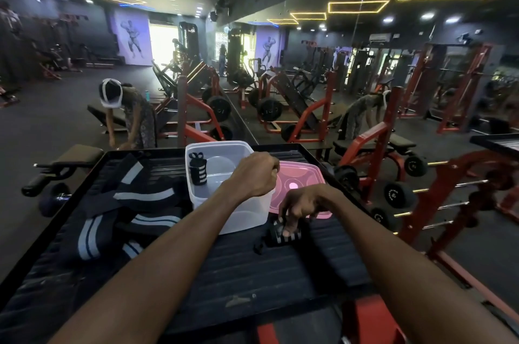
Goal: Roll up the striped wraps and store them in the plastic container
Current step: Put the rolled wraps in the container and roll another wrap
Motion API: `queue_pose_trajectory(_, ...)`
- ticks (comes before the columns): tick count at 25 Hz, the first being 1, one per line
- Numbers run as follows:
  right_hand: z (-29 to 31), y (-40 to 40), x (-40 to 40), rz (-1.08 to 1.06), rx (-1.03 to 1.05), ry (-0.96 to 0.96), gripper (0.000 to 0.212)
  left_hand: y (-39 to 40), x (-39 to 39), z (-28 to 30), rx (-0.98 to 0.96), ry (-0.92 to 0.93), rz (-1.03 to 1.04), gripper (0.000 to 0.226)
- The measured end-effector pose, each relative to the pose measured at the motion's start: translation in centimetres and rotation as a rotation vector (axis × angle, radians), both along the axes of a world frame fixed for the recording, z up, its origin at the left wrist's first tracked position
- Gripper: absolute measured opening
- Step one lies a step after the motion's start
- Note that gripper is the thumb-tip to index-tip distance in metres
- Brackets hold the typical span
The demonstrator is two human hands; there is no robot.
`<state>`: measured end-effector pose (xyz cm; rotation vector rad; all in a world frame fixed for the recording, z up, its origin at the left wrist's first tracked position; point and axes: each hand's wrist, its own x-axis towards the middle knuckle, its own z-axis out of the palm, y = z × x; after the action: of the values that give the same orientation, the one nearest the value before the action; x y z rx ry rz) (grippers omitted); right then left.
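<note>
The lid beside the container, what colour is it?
Translucent pink lid, lying flat right of the clear container; head view shows it.

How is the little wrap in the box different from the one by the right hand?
The rolled wrap in the container stands upright; the wrap under the right hand lies on the black tray. The first is inside the clear container, untouched; the second is outside it, fingers on it. Both are black with pale stripes.
</note>
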<state>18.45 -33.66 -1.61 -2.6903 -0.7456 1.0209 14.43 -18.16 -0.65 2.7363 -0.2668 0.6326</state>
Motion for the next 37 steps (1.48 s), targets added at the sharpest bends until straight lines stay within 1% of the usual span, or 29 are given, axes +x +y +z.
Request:
queue_pose_trajectory(2, 1.7, -0.8, 0.0, -0.053, 0.098, 0.081, 0.021, 0.4, 0.1, 0.4, -0.041, -0.014, -0.015, 0.027)
queue_pose_trajectory(3, 2.8, -1.3, 0.2, -0.077, 0.162, 0.135, 0.018, 0.7, 0.1, 0.8, -0.102, -0.016, -0.025, 0.025)
queue_pose_trajectory(5, 5.2, -2.2, 0.7, -0.091, 0.316, 0.21, 0.014, 1.2, -0.2, 1.8, -0.288, -0.003, -0.057, 0.023)
queue_pose_trajectory(7, 6.9, -2.2, 1.4, -0.11, 0.524, 0.183, 0.023, 1.9, -0.5, 3.0, -0.537, 0.059, -0.108, 0.021)
queue_pose_trajectory(9, 7.5, -1.3, 2.0, -0.175, 0.731, 0.104, 0.03, 2.9, -0.7, 4.2, -0.753, 0.171, -0.161, 0.027)
queue_pose_trajectory(11, 7.8, 0.4, 2.1, -0.209, 0.882, 0.051, 0.027, 4.1, -0.7, 4.8, -0.817, 0.269, -0.192, 0.025)
queue_pose_trajectory(13, 7.6, 2.5, 1.9, -0.187, 0.938, -0.002, 0.025, 5.5, -0.5, 4.9, -0.792, 0.263, -0.153, 0.019)
queue_pose_trajectory(14, 7.4, 3.5, 1.8, -0.179, 0.933, -0.05, 0.025, 6.2, -0.3, 4.9, -0.766, 0.241, -0.113, 0.022)
queue_pose_trajectory(18, 6.1, 8.0, 1.8, -0.105, 0.855, -0.257, 0.044, 9.3, 0.5, 4.3, -0.595, 0.171, 0.04, 0.033)
queue_pose_trajectory(21, 5.3, 11.5, 2.5, -0.069, 0.78, -0.419, 0.035, 11.3, 1.0, 3.7, -0.606, 0.166, 0.132, 0.04)
queue_pose_trajectory(23, 4.8, 13.5, 3.3, -0.057, 0.704, -0.468, 0.025, 12.4, 1.4, 3.2, -0.515, 0.12, 0.197, 0.04)
queue_pose_trajectory(25, 4.1, 15.2, 4.3, -0.035, 0.608, -0.477, 0.013, 13.1, 1.3, 2.7, -0.471, 0.037, 0.273, 0.033)
queue_pose_trajectory(27, 2.7, 16.3, 5.5, -0.04, 0.506, -0.52, 0.011, 14.1, 1.6, 1.7, -0.346, -0.032, 0.317, 0.028)
queue_pose_trajectory(28, 2.2, 16.8, 6.0, -0.049, 0.457, -0.547, 0.013, 14.6, 1.7, 1.2, -0.244, -0.026, 0.34, 0.028)
queue_pose_trajectory(30, 1.2, 17.7, 6.7, -0.042, 0.386, -0.6, 0.014, 15.6, 2.1, 0.3, -0.081, 0.061, 0.407, 0.029)
queue_pose_trajectory(33, 0.2, 19.1, 7.2, 0.009, 0.288, -0.591, 0.01, 16.2, 2.6, -0.4, -0.01, 0.25, 0.49, 0.03)
queue_pose_trajectory(35, -0.5, 19.9, 7.5, 0.033, 0.264, -0.623, 0.008, 16.4, 3.0, -0.9, -0.005, 0.296, 0.488, 0.031)
queue_pose_trajectory(37, -1.1, 20.8, 7.8, 0.044, 0.263, -0.664, 0.011, 16.9, 3.5, -1.2, 0.002, 0.293, 0.47, 0.032)
